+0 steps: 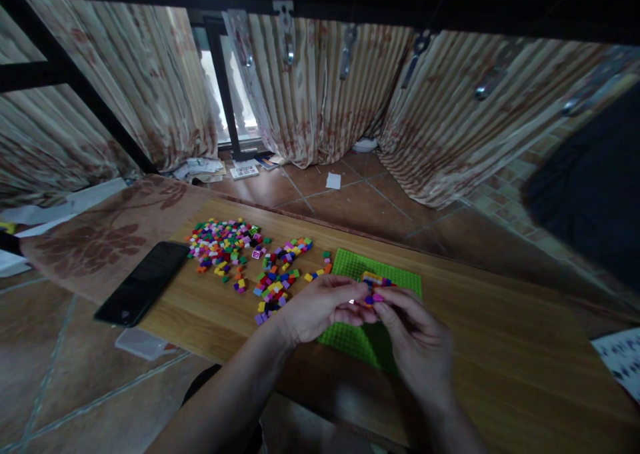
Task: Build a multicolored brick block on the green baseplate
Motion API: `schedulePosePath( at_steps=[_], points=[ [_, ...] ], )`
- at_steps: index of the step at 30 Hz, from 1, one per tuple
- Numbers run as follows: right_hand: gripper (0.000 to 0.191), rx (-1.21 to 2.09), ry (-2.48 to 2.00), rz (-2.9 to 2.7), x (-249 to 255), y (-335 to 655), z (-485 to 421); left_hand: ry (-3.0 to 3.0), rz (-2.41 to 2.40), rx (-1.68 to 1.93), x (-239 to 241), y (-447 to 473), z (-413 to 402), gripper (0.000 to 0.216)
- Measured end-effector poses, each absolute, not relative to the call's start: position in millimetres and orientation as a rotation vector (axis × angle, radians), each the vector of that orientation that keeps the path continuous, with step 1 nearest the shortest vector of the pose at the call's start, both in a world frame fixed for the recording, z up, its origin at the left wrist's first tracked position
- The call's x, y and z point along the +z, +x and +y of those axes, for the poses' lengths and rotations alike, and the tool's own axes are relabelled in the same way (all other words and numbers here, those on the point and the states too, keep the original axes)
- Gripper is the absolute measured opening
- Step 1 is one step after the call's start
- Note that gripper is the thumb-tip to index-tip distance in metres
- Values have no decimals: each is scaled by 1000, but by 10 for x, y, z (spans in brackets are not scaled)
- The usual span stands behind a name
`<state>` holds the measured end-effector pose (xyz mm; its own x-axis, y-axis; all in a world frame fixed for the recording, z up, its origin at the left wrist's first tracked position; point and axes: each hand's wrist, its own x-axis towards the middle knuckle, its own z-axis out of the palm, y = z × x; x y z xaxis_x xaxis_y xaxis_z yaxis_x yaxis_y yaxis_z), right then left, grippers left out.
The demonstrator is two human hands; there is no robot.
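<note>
Above a green studded baseplate (350,261), my two hands meet fingertip to fingertip. My left hand (320,311) is closed on small toy bricks (370,300), blue with some orange showing. My right hand (423,341) pinches a magenta toy brick (377,298) right against them. Fingers cover part of these bricks, so I cannot tell whether they are joined. Just behind the fingertips, a few coloured bricks (373,277) with yellow and orange among them show on the baseplate, partly hidden by my hands.
Loose bricks in many colours lie in a large pile (220,244) and a nearer cluster (275,284) on the wooden table (500,347). A black phone (147,284) rests at the table's left. On the floor below is a clear plastic container (143,343). Curtains (325,94) hang behind.
</note>
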<state>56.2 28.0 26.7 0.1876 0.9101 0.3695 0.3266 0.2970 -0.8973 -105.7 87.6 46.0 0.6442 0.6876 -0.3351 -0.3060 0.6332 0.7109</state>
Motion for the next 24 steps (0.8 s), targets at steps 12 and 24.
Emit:
schedulePosePath(
  at_steps=[12,24],
  points=[
    [11,264,-1296,-1485,264,473,255,608,721,695,459,-984,825,32],
    [14,385,-1403,-1206,304,790,301,670,795,822,512,-1206,982,24]
  ],
)
